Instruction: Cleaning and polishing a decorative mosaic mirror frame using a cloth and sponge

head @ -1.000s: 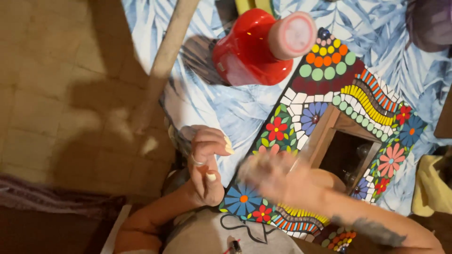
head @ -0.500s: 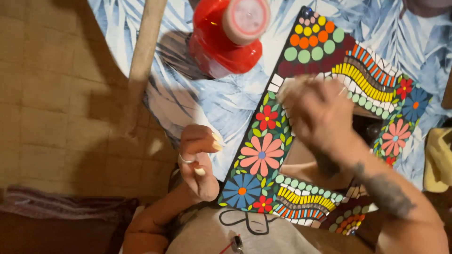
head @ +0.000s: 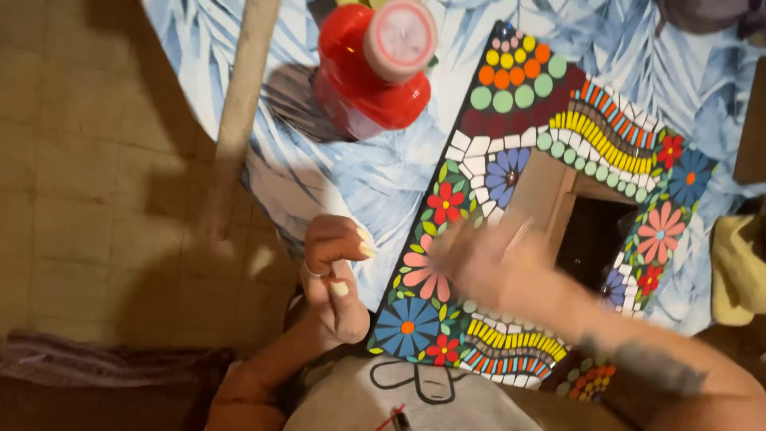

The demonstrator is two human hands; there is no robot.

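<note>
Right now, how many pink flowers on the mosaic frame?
2: one pink flower on the frame's left side beside the blurred right hand, one on its right side. The hand may hide others.

The right hand (head: 495,267) has slid from the upper middle of the mosaic frame (head: 550,120) down to centre frame, blurred

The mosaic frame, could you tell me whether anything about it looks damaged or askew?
Nothing stands out: the mosaic frame lies flat on the cloth, no gaps in the visible tiles. The blurred right hand hides part of it.
</note>
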